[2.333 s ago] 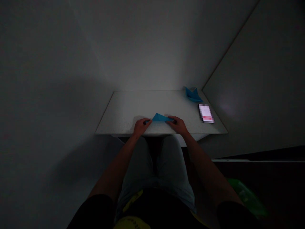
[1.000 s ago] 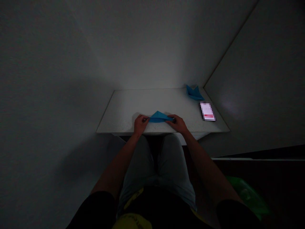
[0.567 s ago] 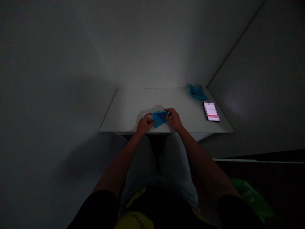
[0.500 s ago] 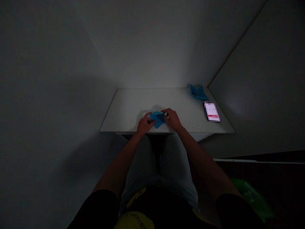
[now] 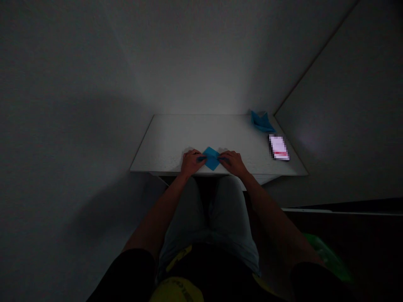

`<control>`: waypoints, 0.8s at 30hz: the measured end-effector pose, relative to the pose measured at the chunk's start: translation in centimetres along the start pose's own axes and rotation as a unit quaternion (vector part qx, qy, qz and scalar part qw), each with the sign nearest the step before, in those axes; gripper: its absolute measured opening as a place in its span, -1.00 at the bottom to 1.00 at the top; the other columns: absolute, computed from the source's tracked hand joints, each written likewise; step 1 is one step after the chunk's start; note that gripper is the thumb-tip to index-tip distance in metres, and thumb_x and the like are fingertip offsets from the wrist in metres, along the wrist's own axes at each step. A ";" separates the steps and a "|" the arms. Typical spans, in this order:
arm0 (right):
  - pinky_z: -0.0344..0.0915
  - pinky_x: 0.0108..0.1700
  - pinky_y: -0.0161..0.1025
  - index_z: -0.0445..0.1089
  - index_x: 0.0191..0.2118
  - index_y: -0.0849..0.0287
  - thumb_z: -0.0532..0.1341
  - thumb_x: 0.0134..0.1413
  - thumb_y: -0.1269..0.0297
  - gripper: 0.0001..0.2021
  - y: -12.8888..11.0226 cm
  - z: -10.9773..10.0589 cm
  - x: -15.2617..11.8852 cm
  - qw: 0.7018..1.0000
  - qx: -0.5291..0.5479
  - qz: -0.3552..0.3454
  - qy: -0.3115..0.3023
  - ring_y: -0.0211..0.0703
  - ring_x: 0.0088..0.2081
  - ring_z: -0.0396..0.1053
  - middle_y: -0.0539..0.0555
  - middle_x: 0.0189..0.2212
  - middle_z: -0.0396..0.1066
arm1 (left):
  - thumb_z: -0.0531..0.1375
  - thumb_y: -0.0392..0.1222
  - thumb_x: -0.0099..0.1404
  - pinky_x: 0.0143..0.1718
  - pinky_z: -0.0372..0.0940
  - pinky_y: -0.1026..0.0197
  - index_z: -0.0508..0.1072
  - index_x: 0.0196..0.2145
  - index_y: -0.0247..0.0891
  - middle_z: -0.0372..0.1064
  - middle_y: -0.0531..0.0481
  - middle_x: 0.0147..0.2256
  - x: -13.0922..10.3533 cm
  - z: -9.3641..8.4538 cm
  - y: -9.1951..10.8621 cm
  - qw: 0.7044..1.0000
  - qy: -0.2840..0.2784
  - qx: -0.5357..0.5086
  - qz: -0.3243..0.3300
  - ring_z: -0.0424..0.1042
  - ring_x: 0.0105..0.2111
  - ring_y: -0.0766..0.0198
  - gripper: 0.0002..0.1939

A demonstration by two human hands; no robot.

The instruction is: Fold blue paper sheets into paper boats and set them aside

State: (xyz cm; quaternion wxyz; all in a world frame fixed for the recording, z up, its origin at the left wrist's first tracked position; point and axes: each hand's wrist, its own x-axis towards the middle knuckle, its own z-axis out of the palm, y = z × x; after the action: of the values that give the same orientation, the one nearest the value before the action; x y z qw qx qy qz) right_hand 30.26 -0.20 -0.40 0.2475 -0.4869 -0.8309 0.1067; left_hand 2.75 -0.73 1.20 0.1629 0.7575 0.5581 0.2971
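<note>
A small piece of folded blue paper (image 5: 212,158), roughly diamond-shaped, is at the front middle of the white table (image 5: 189,132). My left hand (image 5: 191,162) grips its left corner between thumb and fingers. Its right corner is pinched in my right hand (image 5: 234,162). Both hands are low over the tabletop near the front edge, a short gap apart. The fingertips cover the paper's two side corners.
A folded blue paper boat (image 5: 262,122) stands at the table's back right corner. In front of it lies a phone (image 5: 278,147) with a lit screen. Walls border the table behind and at the right. Something green (image 5: 329,256) is low at the right.
The blue paper has gone from partly raised and creased to a flatter diamond. My right hand has moved slightly right and toward me, and my hands are now level at its corners.
</note>
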 end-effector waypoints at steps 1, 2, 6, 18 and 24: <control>0.28 0.09 0.05 0.62 0.00 0.02 0.25 0.42 0.13 -0.78 0.3 0.0 0.0 1.000 0.008 0.013 0.005 0.13 0.06 0.48 0.16 0.04 0.62 | 0.37 -0.06 0.39 0.18 0.31 -0.06 0.73 -0.16 -0.06 0.59 -0.06 -0.09 0.1 0.1 -0.1 1.000 -0.006 -0.013 0.005 0.51 0.00 0.05 -0.86; 0.30 0.08 0.04 0.63 -0.04 0.04 0.24 0.42 0.13 -0.78 0.5 0.0 0.1 0.999 0.020 0.028 0.010 0.10 0.01 0.50 0.16 -0.02 0.63 | 0.35 -0.05 0.42 0.17 0.32 -0.05 0.73 -0.19 -0.08 0.61 -0.06 -0.11 0.1 0.2 -0.2 1.000 -0.008 -0.024 0.008 0.53 -0.02 0.07 -0.85; 0.39 -0.04 -0.08 0.59 0.01 0.09 0.22 0.40 0.15 -0.75 0.7 0.4 0.6 0.994 0.077 0.076 0.025 -0.02 -0.20 0.54 0.11 -0.20 0.63 | 0.33 -0.07 0.44 0.08 0.39 0.00 0.69 -0.13 -0.12 0.64 -0.05 -0.18 0.1 0.3 -0.6 0.998 0.000 -0.056 0.013 0.57 -0.13 0.11 -0.85; 0.27 0.19 0.14 0.47 0.34 -0.01 0.15 0.50 0.07 -0.57 -1.4 -0.2 -0.8 0.995 -0.073 -0.051 -0.048 0.21 0.20 0.39 0.18 0.29 0.47 | 0.11 -0.13 0.57 0.34 0.23 -0.13 0.52 0.27 -0.05 0.42 -0.09 0.31 -0.4 0.4 -0.4 0.985 -0.081 0.064 0.140 0.34 0.31 0.01 -0.60; 0.17 0.28 0.22 0.21 0.53 0.05 0.38 0.14 -0.33 -0.04 -1.2 -1.5 -3.5 0.988 -0.062 -0.104 -0.091 0.36 0.31 0.28 0.27 0.42 0.31 | 0.29 0.20 0.42 0.50 -0.02 -0.22 0.23 0.50 -0.08 0.18 -0.12 0.48 -2.8 -0.5 -0.2 0.958 -0.161 0.095 0.216 0.12 0.48 -0.10 -0.19</control>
State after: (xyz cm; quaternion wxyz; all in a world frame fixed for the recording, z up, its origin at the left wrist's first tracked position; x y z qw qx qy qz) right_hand 31.49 -3.97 0.28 0.1504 -0.4004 -0.9010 0.0723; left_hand 1.74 -3.32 0.74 0.1100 0.9100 0.3726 0.1450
